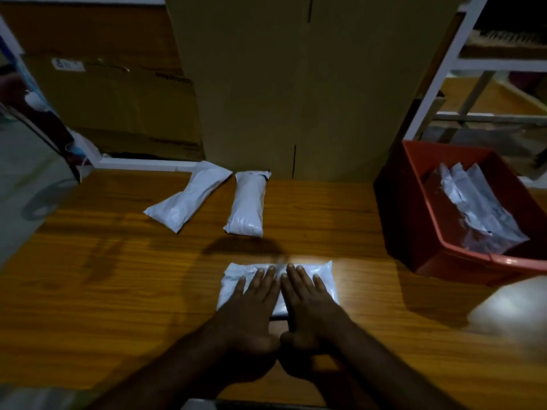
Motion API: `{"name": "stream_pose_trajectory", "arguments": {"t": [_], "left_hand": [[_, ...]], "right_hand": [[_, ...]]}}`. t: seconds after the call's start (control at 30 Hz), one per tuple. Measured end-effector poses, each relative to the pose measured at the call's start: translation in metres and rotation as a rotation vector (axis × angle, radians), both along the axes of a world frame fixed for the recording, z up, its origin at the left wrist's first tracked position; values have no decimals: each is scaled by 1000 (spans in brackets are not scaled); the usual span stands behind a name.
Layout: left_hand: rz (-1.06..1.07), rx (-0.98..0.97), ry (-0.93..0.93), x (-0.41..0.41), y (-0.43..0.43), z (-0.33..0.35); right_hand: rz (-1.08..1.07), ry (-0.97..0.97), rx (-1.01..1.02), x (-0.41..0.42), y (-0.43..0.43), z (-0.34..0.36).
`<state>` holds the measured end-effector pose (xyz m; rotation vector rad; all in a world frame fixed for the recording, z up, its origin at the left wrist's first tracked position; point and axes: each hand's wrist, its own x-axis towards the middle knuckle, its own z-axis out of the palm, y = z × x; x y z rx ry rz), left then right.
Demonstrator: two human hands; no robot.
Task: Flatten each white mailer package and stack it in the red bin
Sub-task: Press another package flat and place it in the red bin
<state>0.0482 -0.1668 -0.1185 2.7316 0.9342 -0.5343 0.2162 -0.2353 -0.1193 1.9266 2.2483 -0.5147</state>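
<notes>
Both hands lie on one white mailer (322, 270) at the near middle of the wooden surface (118, 276). The left hand (254, 315) and right hand (310, 312) sit side by side, index fingers touching. Each grip is spread flat, with fingers straight and palms down, pressing on the package and curling round nothing. The mailer lies crosswise under them. It is a wide, low rectangle of glossy white plastic, creased and wrinkled, and its far right corner catches a bright patch of light.

Farther back on the surface lie two more white mailers, both plump and rounded. The left far mailer (189, 195) lies at a slant with its far end folded over. The right far mailer (247, 202) lies lengthwise, and a dark strip shows at its far end. The two are near each other but apart, and both are well clear of the hands.

The red bin (429, 187) stands at the right edge of the surface. It holds what looks like several flattened mailers (479, 211), crumpled and overlapping, though the dim light blurs their edges.

A tall cardboard box (296, 84) stands behind the far mailers. A white shelf frame (455, 54) rises behind the bin.
</notes>
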Motion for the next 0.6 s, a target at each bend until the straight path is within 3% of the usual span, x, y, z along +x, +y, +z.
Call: {"name": "stream_pose_trajectory", "arguments": {"t": [0.13, 0.27, 0.37, 0.43, 0.53, 0.6], "left_hand": [[66, -11, -113, 0, 8, -10], [164, 37, -330, -4, -13, -9], [217, 53, -322, 1, -14, -11], [312, 90, -422, 11, -15, -11], [487, 60, -417, 18, -16, -18], [455, 68, -418, 11, -17, -22]], "right_hand": [[-35, 44, -1, 0, 4, 0], [-86, 93, 216, -7, -9, -11], [-154, 115, 220, -12, -14, -8], [-239, 140, 191, -15, -12, -1], [-353, 169, 164, -20, -10, 4], [-367, 173, 177, -21, -12, 4]]}}
